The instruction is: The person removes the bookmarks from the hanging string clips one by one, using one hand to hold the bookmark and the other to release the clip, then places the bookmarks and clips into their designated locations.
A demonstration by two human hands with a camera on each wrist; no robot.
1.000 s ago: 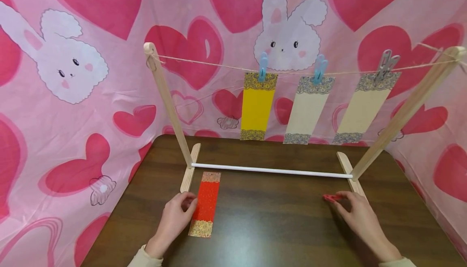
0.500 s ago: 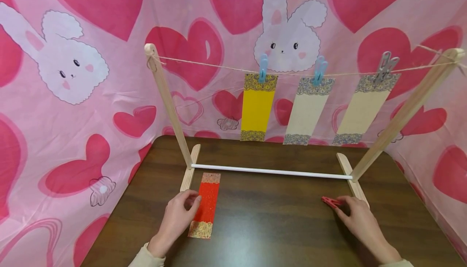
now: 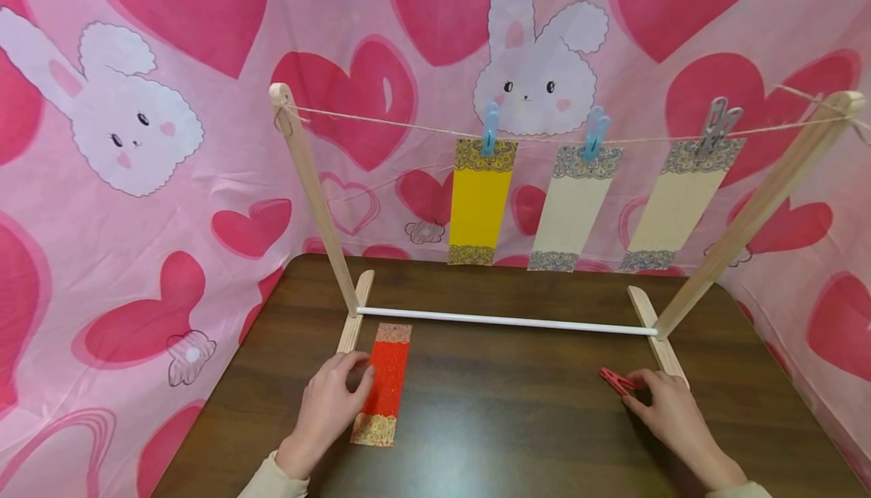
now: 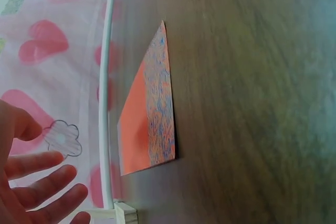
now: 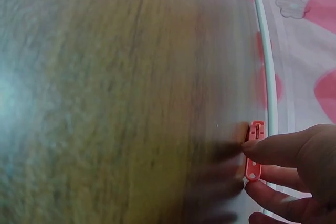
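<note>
My right hand (image 3: 670,412) pinches a red clothespin (image 5: 254,153) between thumb and fingers, low over the right side of the table. On the left, my left hand (image 3: 331,400) holds nothing, its fingers relaxed and apart in the left wrist view. Beside it lies a red paper strip (image 3: 388,381) with patterned gold ends, flat on the table; the thumb overlaps its left edge in the head view. Three more strips hang from a string (image 3: 401,124): a yellow one (image 3: 481,207) and a white one (image 3: 574,211) under blue clothespins, and a cream one (image 3: 680,207) under a grey clothespin (image 3: 717,128).
Two wooden posts, left (image 3: 313,196) and right (image 3: 755,218), carry the string. A white rod (image 3: 503,320) joins them low across the brown table (image 3: 503,415). Behind hangs a pink cloth (image 3: 231,143) printed with hearts and rabbits.
The red clothespin has turned in my right hand, its free end now angled more upward and away. The right hand has shifted slightly nearer. My left hand stays almost still by the red strip.
</note>
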